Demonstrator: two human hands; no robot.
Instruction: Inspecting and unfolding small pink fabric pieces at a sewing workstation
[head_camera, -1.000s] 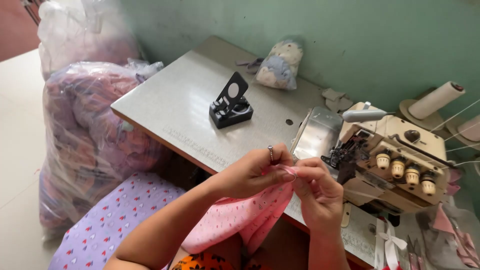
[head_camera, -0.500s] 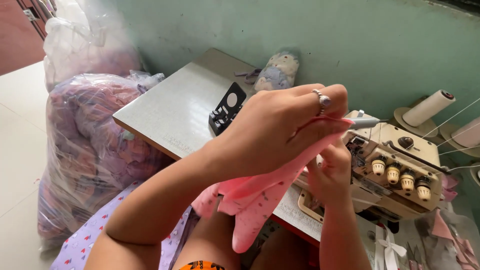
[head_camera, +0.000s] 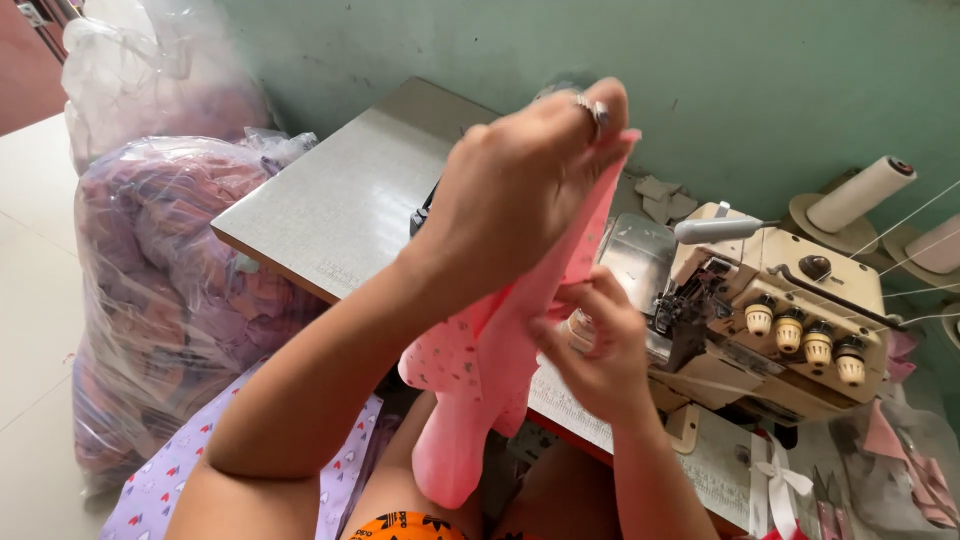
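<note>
The left hand (head_camera: 520, 190) pinches the pink fabric (head_camera: 490, 370) high at its top edge while the right hand (head_camera: 600, 350) grips it lower, near the cream overlock machine (head_camera: 770, 310), probably aligning edges; keeping the cloth taut would help.

The left half of the table (head_camera: 330, 200), from its near edge back to the wall, lies bare and gives a hand room to pass. A cream overlock machine (head_camera: 770, 300) fills the right end, with a thread cone (head_camera: 860, 192) behind it at the far right corner. Past the left edge, stuffed plastic bags (head_camera: 170, 290) block the floor beside the table.
</note>
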